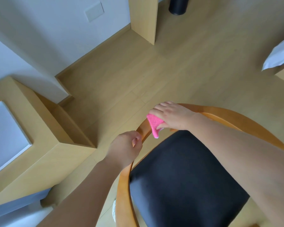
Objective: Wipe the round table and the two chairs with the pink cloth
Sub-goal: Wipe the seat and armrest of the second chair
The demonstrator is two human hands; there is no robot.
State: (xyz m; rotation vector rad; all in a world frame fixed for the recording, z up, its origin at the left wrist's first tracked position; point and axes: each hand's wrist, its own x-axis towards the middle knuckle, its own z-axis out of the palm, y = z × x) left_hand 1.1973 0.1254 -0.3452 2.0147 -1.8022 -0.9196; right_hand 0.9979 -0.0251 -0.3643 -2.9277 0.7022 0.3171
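The right hand (172, 116) presses the pink cloth (155, 124) onto the curved wooden back rail of the chair (187, 177) — thumb pinching it — while the left hand (124, 150) curls around the same rail nearby.

Pink cloth (155, 124): small, fuzzy, bright pink with a pale edge at the low tip, folded and draped over the curved top rail of the chair, pressed there under the right hand (172, 115), lower corner hanging toward the seat. Chair (125, 182): orange-brown wood, rounded back rail sweeping in an arc around a dark, nearly black padded seat, gripped on the left part of the rail by the left hand (124, 149).
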